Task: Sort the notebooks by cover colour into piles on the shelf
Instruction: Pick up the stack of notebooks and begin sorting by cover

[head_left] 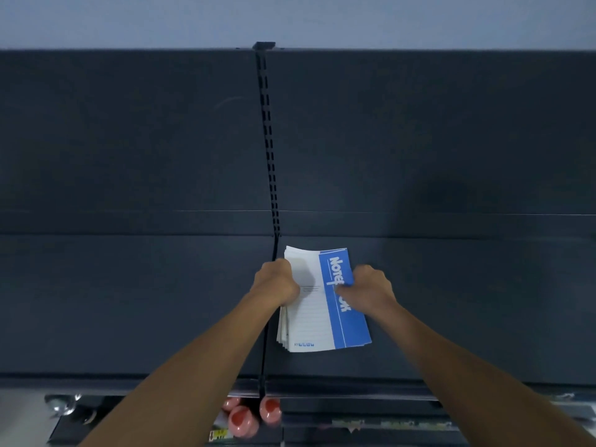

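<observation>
Blue-and-white on top, the notebook stack (284, 330) at frame centre over the dark shelf (129, 301) is gripped by my left hand (274, 282) while my right hand (371, 285) pinches the top notebook (345, 321), likely next lifting it clear into a blue pile.

White notebook cover (317, 304) with blue band; dark grey shelf (129, 301); below, blurred pink-red balls (240, 420), perhaps.
</observation>
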